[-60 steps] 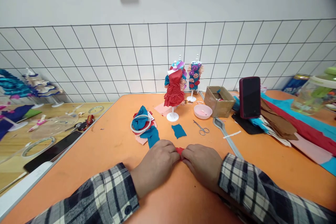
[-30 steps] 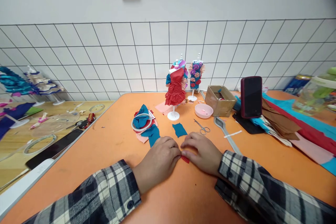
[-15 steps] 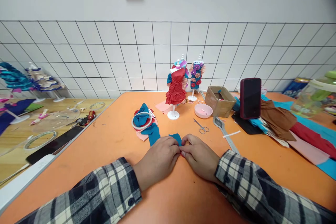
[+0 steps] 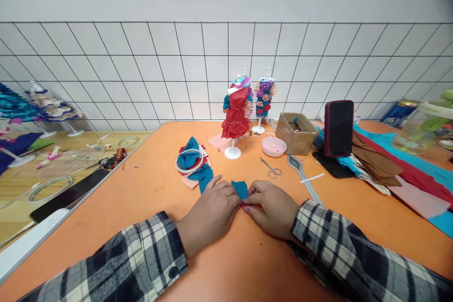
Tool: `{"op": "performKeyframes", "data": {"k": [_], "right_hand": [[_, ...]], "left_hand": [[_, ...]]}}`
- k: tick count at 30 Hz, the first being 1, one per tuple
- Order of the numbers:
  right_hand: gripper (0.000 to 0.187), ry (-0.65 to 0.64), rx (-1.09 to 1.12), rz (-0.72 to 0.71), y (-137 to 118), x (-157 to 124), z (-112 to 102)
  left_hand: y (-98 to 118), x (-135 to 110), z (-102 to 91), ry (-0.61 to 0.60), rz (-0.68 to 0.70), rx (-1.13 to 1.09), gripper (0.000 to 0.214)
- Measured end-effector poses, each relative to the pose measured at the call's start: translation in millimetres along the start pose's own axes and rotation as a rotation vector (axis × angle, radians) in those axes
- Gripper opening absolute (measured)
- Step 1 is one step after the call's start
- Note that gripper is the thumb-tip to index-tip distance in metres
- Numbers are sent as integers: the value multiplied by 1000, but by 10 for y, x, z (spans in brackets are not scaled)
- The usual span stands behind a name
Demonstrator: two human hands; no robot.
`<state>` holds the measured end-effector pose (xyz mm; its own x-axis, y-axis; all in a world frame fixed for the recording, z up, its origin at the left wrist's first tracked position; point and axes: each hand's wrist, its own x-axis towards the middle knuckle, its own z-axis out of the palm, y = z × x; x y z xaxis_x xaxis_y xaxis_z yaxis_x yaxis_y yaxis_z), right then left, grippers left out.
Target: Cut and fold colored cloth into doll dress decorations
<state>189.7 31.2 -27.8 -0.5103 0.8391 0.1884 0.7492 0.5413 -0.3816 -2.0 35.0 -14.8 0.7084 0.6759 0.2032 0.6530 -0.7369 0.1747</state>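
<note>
My left hand (image 4: 209, 214) and my right hand (image 4: 273, 208) rest side by side on the orange table (image 4: 148, 198), fingertips meeting. Between the fingertips a small red paper piece (image 4: 242, 205) shows only as a sliver; both hands pinch it. A small teal paper scrap (image 4: 240, 188) lies just beyond the fingers, touching them. Both sleeves are plaid.
Behind the hands stand a red paper dress on a white stand (image 4: 234, 115) and a blue flowered one (image 4: 263, 99). Nearby lie a tape roll on a teal and red paper pile (image 4: 190, 160), scissors (image 4: 272, 168), a pink bowl (image 4: 273, 146), a cardboard box (image 4: 296, 127), a phone (image 4: 339, 128) and coloured sheets (image 4: 406, 170).
The hands have slid forward on the table to the teal scrap, staying joined over the red piece. The view has tilted slightly downward.
</note>
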Motion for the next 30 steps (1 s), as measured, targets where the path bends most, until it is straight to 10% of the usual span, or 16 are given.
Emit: {"op": "performKeyframes", "data": {"k": [30], "right_hand": [[17,-71,-60,113,-28,49,-18]], "left_hand": [[-5,-3,72,8,35,84,21]]}}
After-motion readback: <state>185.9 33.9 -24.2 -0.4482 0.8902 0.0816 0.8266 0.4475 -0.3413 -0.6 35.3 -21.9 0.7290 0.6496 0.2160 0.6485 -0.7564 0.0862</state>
